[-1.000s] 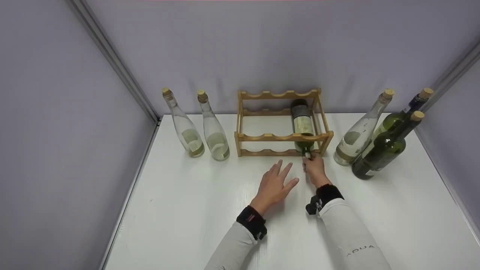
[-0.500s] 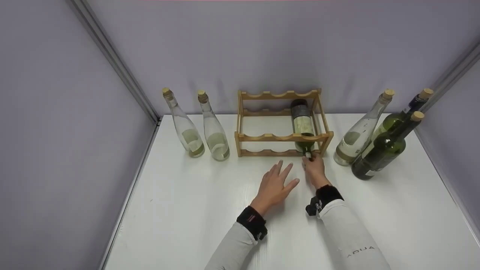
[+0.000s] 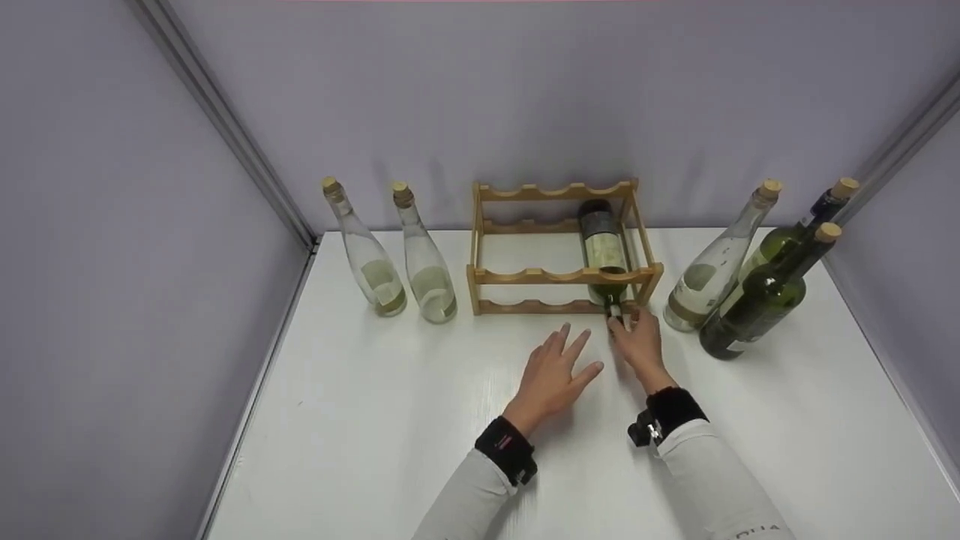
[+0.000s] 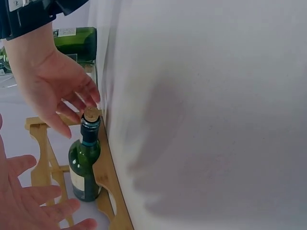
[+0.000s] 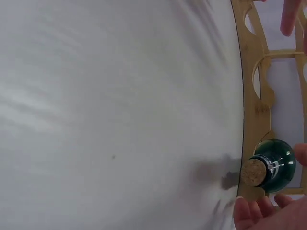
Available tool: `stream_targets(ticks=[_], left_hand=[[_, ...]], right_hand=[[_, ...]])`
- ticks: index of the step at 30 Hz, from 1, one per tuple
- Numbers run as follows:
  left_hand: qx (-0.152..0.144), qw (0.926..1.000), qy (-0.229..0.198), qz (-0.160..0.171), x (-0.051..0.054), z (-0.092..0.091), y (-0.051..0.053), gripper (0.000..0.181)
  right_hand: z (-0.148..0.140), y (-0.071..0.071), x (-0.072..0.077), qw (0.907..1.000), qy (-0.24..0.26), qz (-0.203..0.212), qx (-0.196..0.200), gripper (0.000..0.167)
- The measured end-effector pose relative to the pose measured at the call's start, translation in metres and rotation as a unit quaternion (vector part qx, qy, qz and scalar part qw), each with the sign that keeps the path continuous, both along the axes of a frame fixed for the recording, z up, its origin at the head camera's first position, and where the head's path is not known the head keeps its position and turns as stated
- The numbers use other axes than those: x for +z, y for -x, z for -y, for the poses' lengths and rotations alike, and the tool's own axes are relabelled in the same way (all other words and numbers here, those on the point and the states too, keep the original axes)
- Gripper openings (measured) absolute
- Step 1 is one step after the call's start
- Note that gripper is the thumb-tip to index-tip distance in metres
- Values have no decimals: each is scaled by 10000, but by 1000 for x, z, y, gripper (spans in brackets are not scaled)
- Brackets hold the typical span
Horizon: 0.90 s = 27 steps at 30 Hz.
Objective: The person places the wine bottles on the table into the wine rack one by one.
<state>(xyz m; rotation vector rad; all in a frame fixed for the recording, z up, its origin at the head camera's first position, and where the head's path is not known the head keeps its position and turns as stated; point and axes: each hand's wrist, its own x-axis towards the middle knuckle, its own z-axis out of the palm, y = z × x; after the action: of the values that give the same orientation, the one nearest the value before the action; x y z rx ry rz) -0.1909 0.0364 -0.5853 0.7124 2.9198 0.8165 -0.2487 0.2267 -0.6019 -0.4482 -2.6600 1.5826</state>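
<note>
Head view: the green bottle (image 3: pixel 604 251) lies low in the rack (image 3: pixel 555 277), right end, toward the table's (image 3: pixel 360 420) back edge; left hand (image 3: pixel 547 381) spread. Left wrist: right hand (image 4: pixel 53 82) loose, fingers parted; a stray brush could roll the bottle. Right wrist: bumping the cork (image 5: pixel 253 172) might shove it backward.

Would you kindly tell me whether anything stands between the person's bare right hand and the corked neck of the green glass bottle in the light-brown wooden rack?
Nothing visible does: the right hand is right beside the green glass bottle's corked neck, which juts out past the wooden rack's front.
</note>
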Motion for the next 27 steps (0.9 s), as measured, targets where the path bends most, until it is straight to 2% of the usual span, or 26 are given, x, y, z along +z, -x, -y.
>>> stream_targets(ticks=[3,6,13,16,20,27], left_hand=[[-36,9999,30,-94,5,-3,-2,66],[-90,9997,26,-243,11,-6,-4,66],[-175,9993,-103,-320,20,-11,-9,65],[-217,9991,-177,-328,21,-12,-10,64],[-262,9990,-221,-283,24,-13,-11,64],[-296,9994,-142,-140,22,-15,-13,65]], right_hand=[[-2,-7,6,9975,-465,-524,119,52],[-6,-14,15,9929,-664,-982,130,54],[-22,-33,30,9845,-615,-1638,-108,58],[-30,-40,33,9801,-500,-1879,-400,56],[-44,-47,34,9701,-523,-2150,-994,51],[-69,-56,32,9438,-373,-2535,-2088,47]])
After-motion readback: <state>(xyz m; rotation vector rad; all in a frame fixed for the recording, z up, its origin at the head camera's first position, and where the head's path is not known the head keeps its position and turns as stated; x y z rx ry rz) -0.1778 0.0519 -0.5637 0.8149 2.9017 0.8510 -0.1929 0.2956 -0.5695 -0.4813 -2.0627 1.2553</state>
